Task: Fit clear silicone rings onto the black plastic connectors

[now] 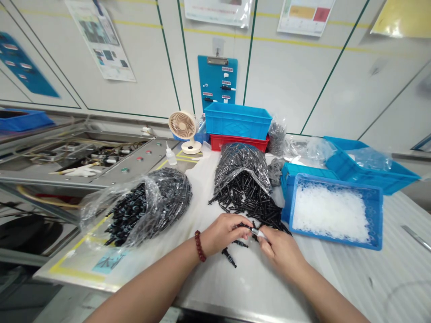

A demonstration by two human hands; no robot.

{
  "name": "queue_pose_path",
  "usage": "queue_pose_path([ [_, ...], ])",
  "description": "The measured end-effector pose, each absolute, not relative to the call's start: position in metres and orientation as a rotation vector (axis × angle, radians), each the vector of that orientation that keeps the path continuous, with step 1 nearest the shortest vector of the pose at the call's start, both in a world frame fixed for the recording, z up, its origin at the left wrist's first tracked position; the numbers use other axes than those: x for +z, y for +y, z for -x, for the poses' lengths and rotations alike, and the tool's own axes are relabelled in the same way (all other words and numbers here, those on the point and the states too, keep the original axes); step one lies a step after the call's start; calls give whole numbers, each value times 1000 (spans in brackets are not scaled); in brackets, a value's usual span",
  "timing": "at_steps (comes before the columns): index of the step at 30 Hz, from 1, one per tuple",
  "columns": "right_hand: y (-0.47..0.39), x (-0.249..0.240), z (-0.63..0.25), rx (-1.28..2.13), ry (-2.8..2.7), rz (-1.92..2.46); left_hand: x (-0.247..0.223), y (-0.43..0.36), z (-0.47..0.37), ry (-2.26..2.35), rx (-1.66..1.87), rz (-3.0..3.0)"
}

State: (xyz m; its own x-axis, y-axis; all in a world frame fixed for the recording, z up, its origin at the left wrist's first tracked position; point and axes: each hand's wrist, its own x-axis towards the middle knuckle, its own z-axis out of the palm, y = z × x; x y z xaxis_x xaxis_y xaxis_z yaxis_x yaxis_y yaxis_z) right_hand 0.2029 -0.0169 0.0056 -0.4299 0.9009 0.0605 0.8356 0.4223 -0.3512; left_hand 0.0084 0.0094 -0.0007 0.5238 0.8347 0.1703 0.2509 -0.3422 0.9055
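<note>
My left hand (222, 234), with a beaded bracelet (200, 246) at the wrist, pinches a thin black rod-shaped part whose far end is mostly hidden by the fingers. In my right hand (281, 249) is a small tool with a white handle and a silver metal end (255, 231). The metal end meets the black part between both hands. Just behind them, slender black parts (249, 193) spill out of a clear plastic bag (240, 157). A loose black part (229, 258) lies on the table below my left hand, with another close by.
On the left rests a second clear bag (175, 193) of black parts. A blue bin (336, 242) of small white pieces (330, 211) stands right. Behind are stacked blue (237, 121) and red bins (218, 142), a fan (183, 128) and a dropper bottle (171, 156). A metal strip (416, 237) lies far right.
</note>
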Motion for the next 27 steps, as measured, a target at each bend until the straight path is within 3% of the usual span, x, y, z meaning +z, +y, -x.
queue_pose_path([
  [27,-18,11,-199,328,-2482,1675,6,4,-12,865,764,-1770],
])
